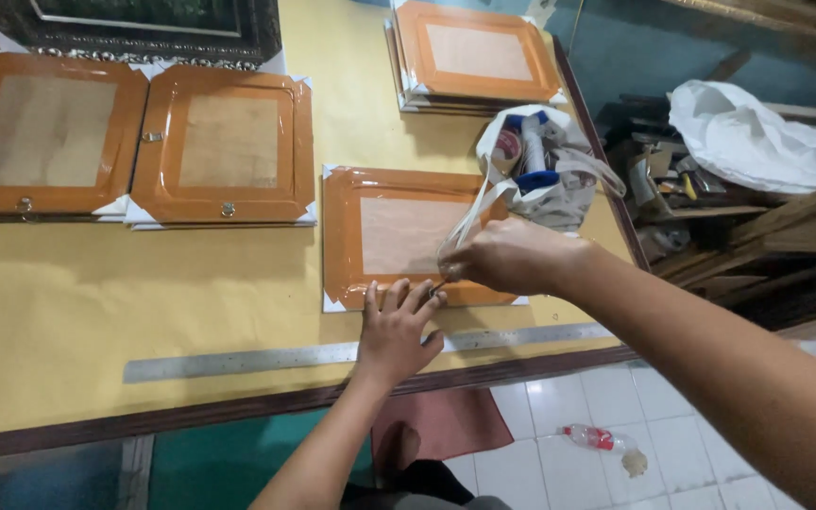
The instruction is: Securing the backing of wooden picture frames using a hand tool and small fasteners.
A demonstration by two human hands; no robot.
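A picture frame back [399,236], sealed with glossy orange-brown tape around a paper centre, lies face down on the yellow table [77,302]. My left hand [397,332] rests flat, fingers spread, on the frame's near edge and the table. My right hand [512,257] is closed around a thin dark tool whose tip touches the frame's bottom edge just by my left fingertips. A long steel ruler [266,359] lies along the table's front edge, partly under my left hand.
Two more taped frames [229,142] lie at the back left, a stack of them [474,57] at the back. A white plastic bag [540,161] of supplies sits beside the frame. Wooden clutter and a white sheet [748,132] stand right; a plastic bottle [597,437] lies on the tiled floor.
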